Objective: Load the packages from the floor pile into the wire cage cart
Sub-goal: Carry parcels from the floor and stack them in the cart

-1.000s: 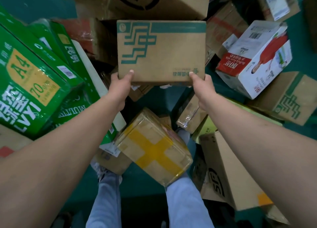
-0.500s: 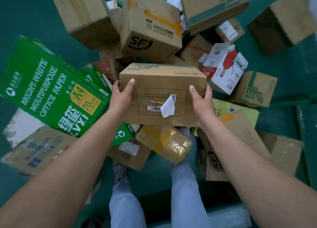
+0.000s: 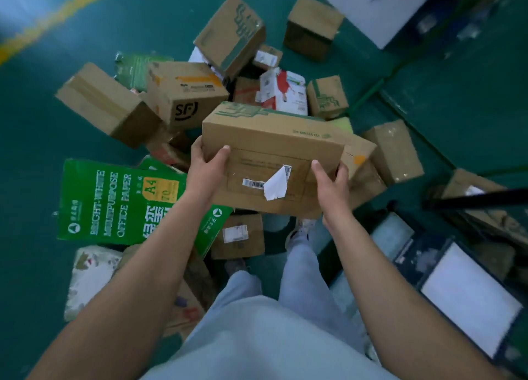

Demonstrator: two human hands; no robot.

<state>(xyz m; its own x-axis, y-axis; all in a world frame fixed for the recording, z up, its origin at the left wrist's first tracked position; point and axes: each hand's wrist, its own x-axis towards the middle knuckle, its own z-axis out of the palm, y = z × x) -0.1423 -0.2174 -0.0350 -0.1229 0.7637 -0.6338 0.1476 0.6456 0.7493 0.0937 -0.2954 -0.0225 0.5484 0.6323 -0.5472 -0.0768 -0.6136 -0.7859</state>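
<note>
- Step in hand, as I read it: carrying one brown carton (image 3: 271, 139) from the floor pile (image 3: 200, 99) over to the cart.
- Carton is up in the air at about waist level, above the pile and in front of the person's legs, tilted with its far edge higher.
- Left hand (image 3: 204, 173) grips the near-left corner, thumb on the facing panel, fingers curled round the side.
- Right hand (image 3: 331, 183) grips the near-right edge the same way, thumb on the panel, fingers wrapped behind.
- A torn white label (image 3: 275, 183) hangs loose from the panel between the thumbs; leave it alone, don't snag it.
- Dark bar and frame at the right edge (image 3: 480, 199) is probably the wire cage cart, with cartons behind it; too blurred to be sure.
- Advice: both grips are on the near end only, so slide a palm under the bottom before turning.
- Turn the body towards the right, not just the arms; keep the carton close to the torso.
- Watch the feet: small carton (image 3: 238, 235) and green A4 paper box (image 3: 123, 202) lie right by the shoes.
- Set it down flat against the cart's loaded boxes, don't drop it.
</note>
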